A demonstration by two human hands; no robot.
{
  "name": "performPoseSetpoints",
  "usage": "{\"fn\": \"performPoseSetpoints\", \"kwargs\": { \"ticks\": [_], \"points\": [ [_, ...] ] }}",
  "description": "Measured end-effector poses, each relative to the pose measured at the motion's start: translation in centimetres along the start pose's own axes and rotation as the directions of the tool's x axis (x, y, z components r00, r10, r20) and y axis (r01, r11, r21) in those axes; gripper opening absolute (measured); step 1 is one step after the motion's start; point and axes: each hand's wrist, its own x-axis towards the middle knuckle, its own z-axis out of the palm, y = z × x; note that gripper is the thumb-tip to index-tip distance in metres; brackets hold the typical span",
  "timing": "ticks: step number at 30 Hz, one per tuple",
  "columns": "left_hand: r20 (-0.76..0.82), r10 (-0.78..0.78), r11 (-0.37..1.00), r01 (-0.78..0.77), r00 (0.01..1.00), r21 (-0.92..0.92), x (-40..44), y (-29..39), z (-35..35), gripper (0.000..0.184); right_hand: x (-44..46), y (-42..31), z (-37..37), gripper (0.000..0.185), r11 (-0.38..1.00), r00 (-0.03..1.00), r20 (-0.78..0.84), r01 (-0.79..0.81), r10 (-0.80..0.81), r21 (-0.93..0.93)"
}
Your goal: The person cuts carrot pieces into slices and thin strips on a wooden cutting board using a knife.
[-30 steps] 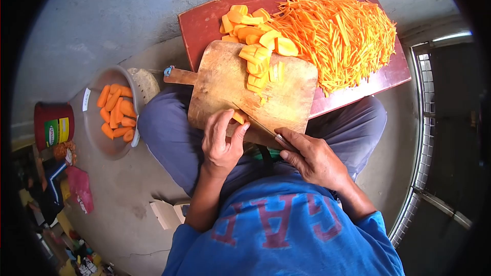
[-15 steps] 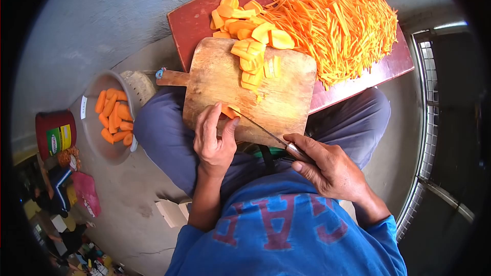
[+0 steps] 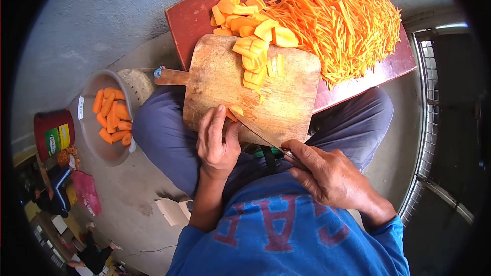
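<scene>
My right hand is wrapped round the handle of a knife. The blade slants up and left across the cutting board's near edge, its broad side showing and its tip beside a carrot piece. My left hand pinches that piece between fingers and thumb, low on the wooden cutting board. The board rests over my lap and against a dark red table. Farther up on it lie several carrot slices, some stacked, with small crumbs just below them.
The dark red table bears thick carrot slices and a large heap of carrot shreds. On the floor at left stands a basin of peeled carrots, near a red bucket. A metal-framed mesh runs along the right.
The knife has rolled so its broad side shows, and its tip sits beside the carrot piece. My right hand has turned slightly with it; my left hand has barely shifted.
</scene>
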Motion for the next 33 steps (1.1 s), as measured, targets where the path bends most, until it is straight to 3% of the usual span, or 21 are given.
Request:
{"fn": "performPoseSetpoints", "kwargs": {
  "ticks": [9, 13, 16, 17, 19, 27, 33],
  "points": [
    [-0.009, -0.007, 1.0, 0.007, 1.0, 0.028, 0.3, 0.4, 0.0, 0.049, 1.5, 1.5, 0.6, 0.046, 0.999, 1.0, -0.01, 0.01, -0.01, 0.051],
    [-0.001, 0.03, 0.999, -0.03, 1.0, 0.035, 0.1, 0.3, 0.0, 0.051, 4.1, 2.8, 1.9, 0.039, 1.0, 1.0, -0.009, 0.017, -0.017, -0.012],
    [-0.009, 0.019, 1.0, -0.019, 1.0, 0.003, -0.2, 0.2, 0.2, 0.052, 5.7, 4.6, 2.5, 0.038, 0.99, 0.989, -0.061, 0.133, -0.136, -0.048],
    [0.002, -0.017, 1.0, 0.017, 1.0, -0.006, -0.6, 0.3, 0.1, 0.052, 5.6, 4.6, 2.1, 0.036, 0.996, 0.997, -0.022, 0.067, -0.068, -0.056],
    [0.012, -0.084, 0.996, 0.084, 0.996, -0.024, -0.7, 0.3, 0.3, 0.052, 5.1, 4.6, 2.1, 0.038, 0.994, 0.992, -0.056, 0.109, -0.111, -0.029],
    [-0.004, -0.048, 0.999, 0.048, 0.999, 0.008, -0.4, 0.5, -0.1, 0.045, 0.6, 1.7, 0.0, 0.049, 0.999, 0.998, -0.053, 0.029, -0.026, 0.043],
    [-0.003, -0.006, 0.999, 0.006, 1.0, 0.034, 0.0, 0.5, -0.1, 0.046, -0.2, 0.4, -0.5, 0.044, 0.999, 0.998, -0.059, 0.035, -0.033, 0.041]
  ]
}}
